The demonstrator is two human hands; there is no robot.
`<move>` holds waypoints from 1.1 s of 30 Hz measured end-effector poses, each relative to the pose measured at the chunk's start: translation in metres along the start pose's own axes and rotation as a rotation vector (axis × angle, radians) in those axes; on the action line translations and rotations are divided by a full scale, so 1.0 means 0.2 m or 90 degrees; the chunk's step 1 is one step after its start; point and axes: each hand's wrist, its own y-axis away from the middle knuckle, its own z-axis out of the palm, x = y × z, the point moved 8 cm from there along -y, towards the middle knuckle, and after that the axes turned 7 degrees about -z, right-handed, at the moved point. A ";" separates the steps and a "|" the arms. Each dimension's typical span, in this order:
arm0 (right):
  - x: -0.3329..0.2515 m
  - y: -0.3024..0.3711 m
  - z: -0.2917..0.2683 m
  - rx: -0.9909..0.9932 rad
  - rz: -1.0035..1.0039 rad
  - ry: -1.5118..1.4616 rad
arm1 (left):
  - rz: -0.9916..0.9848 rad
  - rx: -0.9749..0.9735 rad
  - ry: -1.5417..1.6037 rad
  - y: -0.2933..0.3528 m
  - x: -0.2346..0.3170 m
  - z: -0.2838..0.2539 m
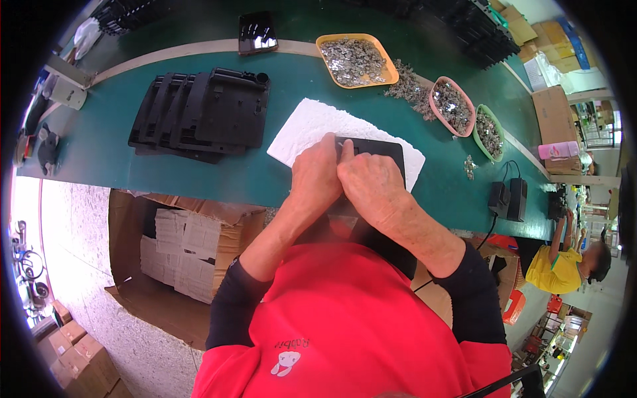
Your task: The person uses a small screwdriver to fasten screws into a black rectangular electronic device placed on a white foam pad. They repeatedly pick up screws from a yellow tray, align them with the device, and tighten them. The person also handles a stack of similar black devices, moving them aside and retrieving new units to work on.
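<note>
Your left hand (317, 178) and right hand (371, 187) meet over a black flat panel (379, 154), fingers curled and pressed together on its near edge, pinching a small part (too small to identify). The panel lies on a white foam sheet (312, 126) on the green table (106, 152). Farther left sits a stack of black panels (202, 113). Beyond, an orange tray (357, 60), a pink tray (452, 106) and a green tray (489, 132) hold small metal pieces.

The person wears a red top with a small white animal print over dark sleeves pushed up the forearms.
</note>
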 end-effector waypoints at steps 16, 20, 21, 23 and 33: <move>0.14 0.13 0.08 0.142 0.031 -0.004 | -0.080 0.044 -0.121 0.01 -0.02 0.01; 0.14 0.12 0.09 0.136 0.030 -0.005 | -0.098 0.038 -0.145 0.01 -0.02 0.02; 0.13 0.12 0.09 0.130 0.026 -0.009 | -0.095 0.043 -0.148 0.01 -0.02 0.02; 0.13 0.12 0.09 0.123 0.023 -0.010 | -0.097 0.038 -0.146 0.01 -0.03 0.02; 0.12 0.10 0.08 0.179 0.018 0.011 | -0.104 0.030 -0.146 0.01 -0.01 0.02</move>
